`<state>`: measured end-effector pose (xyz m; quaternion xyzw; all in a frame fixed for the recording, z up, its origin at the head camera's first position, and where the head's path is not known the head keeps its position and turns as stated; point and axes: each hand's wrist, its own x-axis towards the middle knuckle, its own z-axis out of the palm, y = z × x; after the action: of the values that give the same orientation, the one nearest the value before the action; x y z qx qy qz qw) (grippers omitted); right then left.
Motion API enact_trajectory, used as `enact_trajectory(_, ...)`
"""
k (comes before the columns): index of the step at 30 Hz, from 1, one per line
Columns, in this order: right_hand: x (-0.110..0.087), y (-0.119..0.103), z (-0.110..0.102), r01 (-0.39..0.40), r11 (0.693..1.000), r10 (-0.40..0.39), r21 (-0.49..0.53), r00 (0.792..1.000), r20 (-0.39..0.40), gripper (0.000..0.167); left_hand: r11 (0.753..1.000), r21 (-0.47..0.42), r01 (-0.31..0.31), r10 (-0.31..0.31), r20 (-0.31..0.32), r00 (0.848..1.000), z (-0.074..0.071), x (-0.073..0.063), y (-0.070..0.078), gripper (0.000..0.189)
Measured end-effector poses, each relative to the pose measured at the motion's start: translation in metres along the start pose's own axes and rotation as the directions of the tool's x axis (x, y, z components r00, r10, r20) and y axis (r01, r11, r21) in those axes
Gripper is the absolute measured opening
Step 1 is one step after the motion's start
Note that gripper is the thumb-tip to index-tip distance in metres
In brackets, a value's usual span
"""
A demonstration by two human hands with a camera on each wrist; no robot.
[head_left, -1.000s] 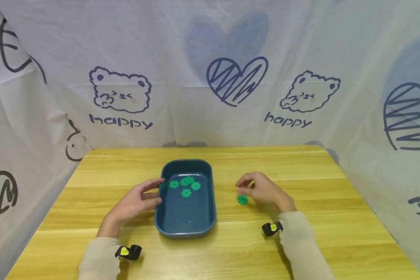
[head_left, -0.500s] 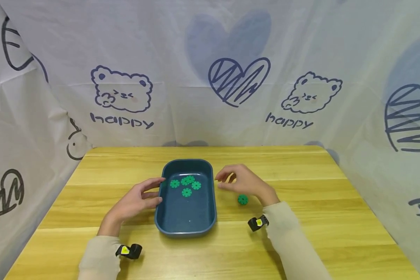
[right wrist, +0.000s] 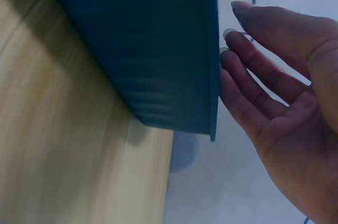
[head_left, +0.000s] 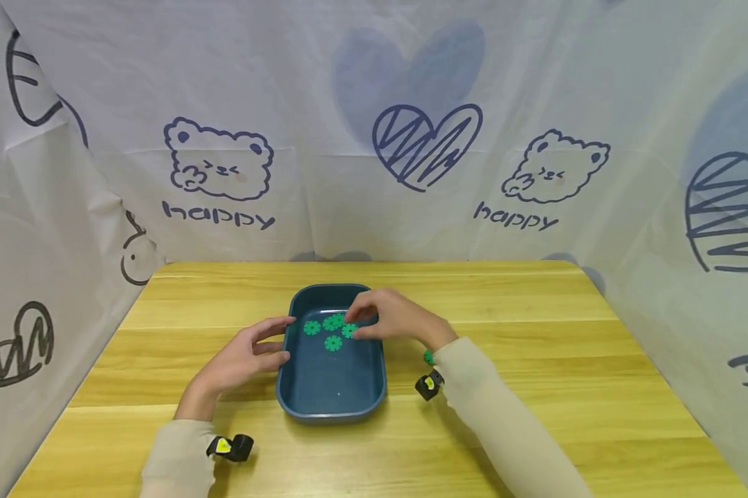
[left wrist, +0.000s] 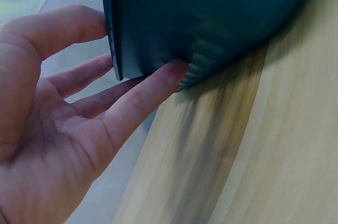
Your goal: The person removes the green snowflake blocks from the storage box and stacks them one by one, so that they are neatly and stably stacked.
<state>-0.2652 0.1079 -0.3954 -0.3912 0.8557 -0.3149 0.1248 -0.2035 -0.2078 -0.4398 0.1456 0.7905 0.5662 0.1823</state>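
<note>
A dark blue rectangular tray (head_left: 331,387) stands on the table, with several small green notched discs (head_left: 333,343) on its floor. At its left side my left hand (head_left: 243,356) holds the wall. One fingertip reaches over the rim, and another digit presses the outer wall in the left wrist view. My right hand (head_left: 395,318) is over the tray's right rim, its thumb and fingertips above a green disc (head_left: 349,331). The right wrist view shows a gap between thumb and fingers, with nothing visible in it. Another green disc (head_left: 428,357) lies on the table, partly hidden by the right sleeve.
The wooden table (head_left: 535,332) extends around the tray. A printed white cloth (head_left: 324,187) hangs behind the table and along both sides. A black wrist camera (head_left: 428,384) sits on the right wrist, and another camera (head_left: 239,447) on the left.
My right hand has moved left from above the table disc, across the tray's right rim, to the discs inside. The left hand and the tray have stayed in place.
</note>
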Motion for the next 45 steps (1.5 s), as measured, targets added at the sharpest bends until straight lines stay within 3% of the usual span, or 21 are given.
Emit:
enact_trajectory(7,0.024,-0.002,0.006,0.018,0.999,-0.013,-0.044,0.993,0.114,0.027,1.0,-0.009,-0.001,0.001,0.006,1.0,0.0,0.0,-0.001,0.066)
enact_trajectory(16,0.046,-0.003,0.018,-0.025,0.993,0.048,-0.118,0.979,0.196,0.028,1.0,-0.009,-0.01,0.01,0.018,1.0,-0.001,-0.001,0.0,0.066)
enact_trajectory(29,0.063,0.003,0.036,-0.051,0.977,0.098,-0.208,0.971,0.22,0.027,0.999,-0.016,-0.032,0.032,0.02,0.999,0.0,0.0,-0.003,0.066)
enact_trajectory(45,0.066,0.005,0.042,-0.064,0.968,0.121,-0.244,0.966,0.227,0.027,0.999,-0.027,-0.032,0.033,0.024,0.999,0.0,0.0,-0.002,0.067)
